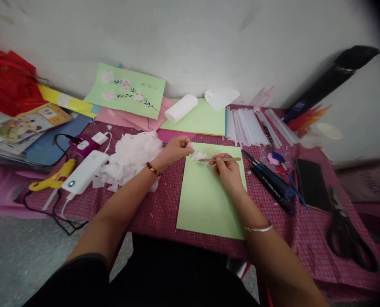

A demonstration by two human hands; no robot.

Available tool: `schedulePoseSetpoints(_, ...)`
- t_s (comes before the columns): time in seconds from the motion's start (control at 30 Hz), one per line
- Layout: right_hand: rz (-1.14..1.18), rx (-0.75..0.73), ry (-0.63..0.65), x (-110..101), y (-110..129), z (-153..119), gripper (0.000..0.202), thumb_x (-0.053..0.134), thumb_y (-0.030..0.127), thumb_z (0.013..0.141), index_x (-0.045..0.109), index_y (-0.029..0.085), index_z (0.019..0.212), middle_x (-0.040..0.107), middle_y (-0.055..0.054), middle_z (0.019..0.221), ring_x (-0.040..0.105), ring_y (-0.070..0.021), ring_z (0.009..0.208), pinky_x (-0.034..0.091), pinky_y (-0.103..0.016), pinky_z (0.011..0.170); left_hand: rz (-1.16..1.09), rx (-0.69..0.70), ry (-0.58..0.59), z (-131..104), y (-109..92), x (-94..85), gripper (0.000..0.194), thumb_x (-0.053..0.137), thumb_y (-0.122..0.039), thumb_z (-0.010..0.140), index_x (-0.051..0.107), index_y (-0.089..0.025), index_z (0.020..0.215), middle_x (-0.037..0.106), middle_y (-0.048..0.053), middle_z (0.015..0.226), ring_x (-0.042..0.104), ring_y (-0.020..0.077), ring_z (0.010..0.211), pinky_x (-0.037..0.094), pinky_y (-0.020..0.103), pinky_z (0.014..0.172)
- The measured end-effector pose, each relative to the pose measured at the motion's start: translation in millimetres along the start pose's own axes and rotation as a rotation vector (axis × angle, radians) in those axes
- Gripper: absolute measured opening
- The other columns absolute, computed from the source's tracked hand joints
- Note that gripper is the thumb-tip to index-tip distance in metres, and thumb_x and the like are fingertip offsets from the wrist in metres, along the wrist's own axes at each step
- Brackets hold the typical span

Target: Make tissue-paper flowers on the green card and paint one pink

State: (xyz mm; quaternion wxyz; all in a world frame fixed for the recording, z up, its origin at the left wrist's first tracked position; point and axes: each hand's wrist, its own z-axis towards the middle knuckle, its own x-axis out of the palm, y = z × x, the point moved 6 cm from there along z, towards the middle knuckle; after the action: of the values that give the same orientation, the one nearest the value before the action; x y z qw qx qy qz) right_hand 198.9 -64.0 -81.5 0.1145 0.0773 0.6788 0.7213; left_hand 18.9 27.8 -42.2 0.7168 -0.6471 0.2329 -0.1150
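Note:
A light green sheet (211, 200) lies on the checked cloth in front of me. Near its top left corner sits a small fluffy white paper piece (199, 156). My left hand (177, 149) pinches a small white paper piece (189, 146) just beside it, over the sheet's edge. In my right hand (226, 168) is a thin brown stick-like tool (230, 159), held nearly level, its pointed tip at the fluffy piece. A heap of white paper pieces (134, 151) lies left of the sheet, behind my left forearm.
A green card with paper flowers (129, 91) and a white roll (181, 108) are at the back. Left are a white power bank (85, 172) and yellow glue gun (54, 177). Right are glue sticks (247, 128), pens (269, 185), a phone (313, 184) and scissors (349, 238).

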Motion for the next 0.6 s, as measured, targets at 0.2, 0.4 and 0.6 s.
schedulePoseSetpoints(0.2,0.021,0.014,-0.018,-1,-2,2,0.022,0.057,0.042,0.086,0.06,0.02,0.085,0.066,0.0,0.074,0.052,-0.0094,0.046,0.038,-0.023,0.041,0.338,-0.036,0.282,-3,5,3.4,0.011,0.061,-0.024,0.075,0.066,-0.016,0.07,0.055,-0.003,0.059,0.044,0.0082,0.054,0.03,0.022,0.052)
schedulePoseSetpoints(0.4,0.061,0.03,-0.034,-1,-5,4,0.022,0.059,0.042,0.084,0.061,0.02,0.085,0.066,0.0,0.073,0.052,-0.0091,0.045,0.036,-0.023,0.04,0.57,0.108,0.371,-6,-2,20.4,0.015,0.057,-0.02,0.078,0.07,-0.016,0.071,0.065,0.001,0.07,0.056,0.0126,0.067,0.04,0.024,0.063)
schedulePoseSetpoints(0.6,0.17,0.01,-0.116,-11,0,0,0.019,0.059,0.039,0.085,0.061,0.02,0.085,0.066,0.001,0.068,0.052,-0.0086,0.044,0.037,-0.022,0.041,0.564,0.062,0.25,-7,4,28.3,0.015,0.058,-0.01,0.075,0.064,-0.014,0.088,0.063,-0.001,0.073,0.057,0.012,0.069,0.041,0.022,0.064)
